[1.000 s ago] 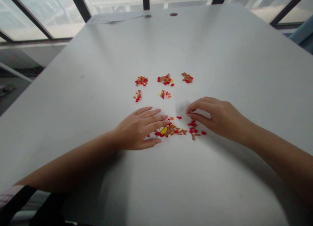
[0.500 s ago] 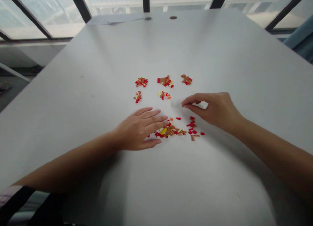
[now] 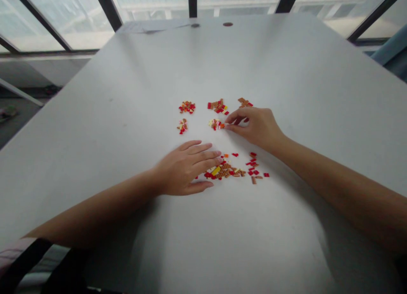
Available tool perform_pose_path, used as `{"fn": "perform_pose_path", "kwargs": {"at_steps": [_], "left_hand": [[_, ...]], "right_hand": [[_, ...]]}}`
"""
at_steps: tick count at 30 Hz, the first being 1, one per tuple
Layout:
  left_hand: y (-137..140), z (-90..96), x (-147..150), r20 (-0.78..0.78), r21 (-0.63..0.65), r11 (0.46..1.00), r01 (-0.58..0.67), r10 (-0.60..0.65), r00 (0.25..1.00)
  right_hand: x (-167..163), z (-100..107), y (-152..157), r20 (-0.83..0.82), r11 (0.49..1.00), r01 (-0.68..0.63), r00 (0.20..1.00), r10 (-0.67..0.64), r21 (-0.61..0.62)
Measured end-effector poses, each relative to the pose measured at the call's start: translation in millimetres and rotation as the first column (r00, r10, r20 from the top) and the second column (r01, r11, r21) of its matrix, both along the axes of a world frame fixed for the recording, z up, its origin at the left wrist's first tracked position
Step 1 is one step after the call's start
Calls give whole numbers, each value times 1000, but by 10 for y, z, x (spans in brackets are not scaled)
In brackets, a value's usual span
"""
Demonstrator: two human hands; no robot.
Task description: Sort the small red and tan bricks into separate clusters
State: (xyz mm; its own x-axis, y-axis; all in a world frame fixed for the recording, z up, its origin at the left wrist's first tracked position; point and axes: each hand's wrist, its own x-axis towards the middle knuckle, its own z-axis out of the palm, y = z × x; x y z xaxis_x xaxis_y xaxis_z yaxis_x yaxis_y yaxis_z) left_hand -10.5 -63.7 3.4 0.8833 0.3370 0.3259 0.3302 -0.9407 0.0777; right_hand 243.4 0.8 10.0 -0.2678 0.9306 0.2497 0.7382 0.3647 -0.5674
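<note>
My left hand (image 3: 187, 169) lies palm down with its fingers spread, over the left side of a loose heap of small toy building bricks (image 3: 226, 171) in brown, red and yellow. Thumb and forefinger of my right hand (image 3: 254, 122) are pinched together at the right edge of a small pile of pink, cream and orange bricks (image 3: 215, 124). A tiny building brick seems to be between those fingertips, mostly hidden. Behind that hand, a pile of brown and red bricks (image 3: 243, 102) is partly covered.
On the white table (image 3: 203, 234) there are more brick piles: a red and orange one (image 3: 187, 107), a brown and red one (image 3: 218, 106), and a pink and red one (image 3: 182, 126). Scattered red bricks (image 3: 253, 160) lie right of the heap. Windows stand beyond the far edge.
My right hand has moved left and slightly away from me, carrying a tiny brick to the pink and orange pile. My left hand has stayed over the heap. The view has shifted slightly.
</note>
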Motion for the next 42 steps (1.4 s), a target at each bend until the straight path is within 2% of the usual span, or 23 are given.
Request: {"fn": "perform_pose_path", "kwargs": {"at_steps": [4, 7, 9, 11, 14, 17, 22, 27, 30, 34, 38, 42], "left_hand": [[-7, 0, 2, 17, 6, 1000, 9, -9, 1000], [-5, -10, 0, 17, 9, 1000, 8, -8, 1000], [0, -23, 1, 11, 2, 1000, 3, -3, 1000], [7, -41, 3, 6, -7, 1000, 2, -2, 1000], [18, -64, 6, 17, -10, 1000, 9, -8, 1000], [20, -68, 11, 22, 2, 1000, 7, -8, 1000], [14, -49, 29, 18, 15, 1000, 8, -8, 1000], [22, -47, 36, 5, -11, 1000, 1, -1, 1000], [29, -47, 36, 13, -15, 1000, 10, -10, 1000], [33, -47, 41, 3, -22, 1000, 5, -5, 1000], [31, -39, 54, 13, -4, 1000, 9, -9, 1000], [24, -24, 57, 2, -6, 1000, -2, 2, 1000]], "right_hand": [[22, 41, -31, 99, 998, -21, 995, 15, 63], [127, 177, -75, 169, 996, -71, 984, 60, 62], [247, 304, -108, 283, 985, -171, 946, 160, 14], [373, 421, -145, 428, 961, -255, 860, 277, -107], [487, 517, -207, 483, 918, -304, 782, 393, -255], [459, 526, -268, 502, 899, -323, 748, 434, -296], [328, 497, -318, 547, 899, -294, 716, 433, -326], [304, 473, -314, 537, 893, -236, 729, 423, -383], [311, 452, -298, 521, 900, -245, 747, 412, -361], [282, 378, -257, 455, 926, -277, 810, 369, -258], [159, 246, -203, 357, 982, -151, 916, 181, -111], [49, 137, -158, 243, 996, -92, 966, 87, 9]]}}
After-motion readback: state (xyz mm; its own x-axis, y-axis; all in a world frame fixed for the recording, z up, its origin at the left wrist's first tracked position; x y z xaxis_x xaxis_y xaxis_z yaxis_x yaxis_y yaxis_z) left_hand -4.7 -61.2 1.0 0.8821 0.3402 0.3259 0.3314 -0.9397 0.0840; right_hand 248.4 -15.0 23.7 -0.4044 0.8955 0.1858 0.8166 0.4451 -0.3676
